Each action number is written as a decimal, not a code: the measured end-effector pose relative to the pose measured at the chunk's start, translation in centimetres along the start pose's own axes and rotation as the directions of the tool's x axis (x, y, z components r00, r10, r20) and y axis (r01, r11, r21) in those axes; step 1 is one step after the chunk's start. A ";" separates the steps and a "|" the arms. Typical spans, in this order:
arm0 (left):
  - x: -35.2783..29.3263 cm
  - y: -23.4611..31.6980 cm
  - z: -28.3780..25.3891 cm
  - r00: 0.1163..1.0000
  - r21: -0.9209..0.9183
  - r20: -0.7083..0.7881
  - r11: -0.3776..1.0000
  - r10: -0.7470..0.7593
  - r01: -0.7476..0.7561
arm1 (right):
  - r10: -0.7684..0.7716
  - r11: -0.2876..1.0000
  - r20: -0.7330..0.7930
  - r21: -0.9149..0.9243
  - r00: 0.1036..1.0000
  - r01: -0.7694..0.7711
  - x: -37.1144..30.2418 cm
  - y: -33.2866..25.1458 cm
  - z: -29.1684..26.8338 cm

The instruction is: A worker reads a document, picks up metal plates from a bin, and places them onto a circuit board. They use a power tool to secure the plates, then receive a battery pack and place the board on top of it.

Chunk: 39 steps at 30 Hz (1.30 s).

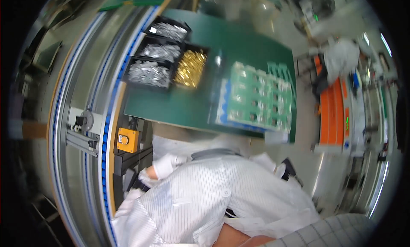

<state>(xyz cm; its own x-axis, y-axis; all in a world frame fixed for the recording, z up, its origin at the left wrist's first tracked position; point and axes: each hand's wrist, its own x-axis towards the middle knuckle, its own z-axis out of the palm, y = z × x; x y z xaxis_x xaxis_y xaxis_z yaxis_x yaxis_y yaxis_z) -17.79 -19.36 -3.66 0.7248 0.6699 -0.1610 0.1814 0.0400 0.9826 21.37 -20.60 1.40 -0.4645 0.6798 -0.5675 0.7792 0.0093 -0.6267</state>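
Note:
My left hand (168, 164) wears a white glove and lies low over my lap, below the near edge of the green-topped table (171, 104). Bare wrist shows between its glove and sleeve. The gloved fingers look loosely extended, with no object visible in them. White cloth (265, 160) shows past the right side of my smock (200, 193), but I cannot tell whether it is glove or sleeve. At the lower right a checked sleeve (337, 232) comes in close, with bare skin beside its end. My right hand's fingers cannot be made out.
Black bins hold silvery packets (149, 74) and gold packets (190, 69) at the table's left. Light green trays (260, 97) with small parts sit on a blue tray (223, 102) at right. A conveyor rail (106, 131) carries a yellow button box (128, 139). Another person (339, 59) works far right.

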 end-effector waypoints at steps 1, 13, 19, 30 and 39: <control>1.9 -2.8 0.3 0.993 -0.044 0.114 0.999 -0.017 0.022 | 0.055 0.998 -0.192 0.024 0.980 -0.052 -1.1 -0.3 0.5; 14.9 4.2 6.6 0.983 0.032 0.091 0.986 0.157 -0.161 | 0.195 0.980 -0.795 0.179 0.575 -0.085 -3.6 -1.6 3.5; 17.6 5.2 9.4 0.948 0.229 0.317 0.971 -0.007 -0.069 | 0.047 0.995 -0.770 -0.017 0.636 -0.094 -3.7 -1.1 3.8; 19.9 8.1 10.4 0.889 0.198 0.418 0.974 -0.187 0.112 | -0.084 0.993 -0.712 -0.005 0.697 0.115 -3.8 0.1 2.7; 19.8 6.5 11.1 0.914 0.046 0.337 0.974 -0.226 0.223 | 0.118 0.900 -0.600 0.402 0.791 0.170 -4.7 1.2 2.2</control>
<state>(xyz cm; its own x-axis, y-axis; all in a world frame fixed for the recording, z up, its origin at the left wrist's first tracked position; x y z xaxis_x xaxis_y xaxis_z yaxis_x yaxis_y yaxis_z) 5.15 -14.10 -1.45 0.8457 0.3533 -0.4000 0.3689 0.1546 0.9165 23.58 -25.40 2.08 -0.0228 0.9790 -0.2024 0.4532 -0.1703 -0.8750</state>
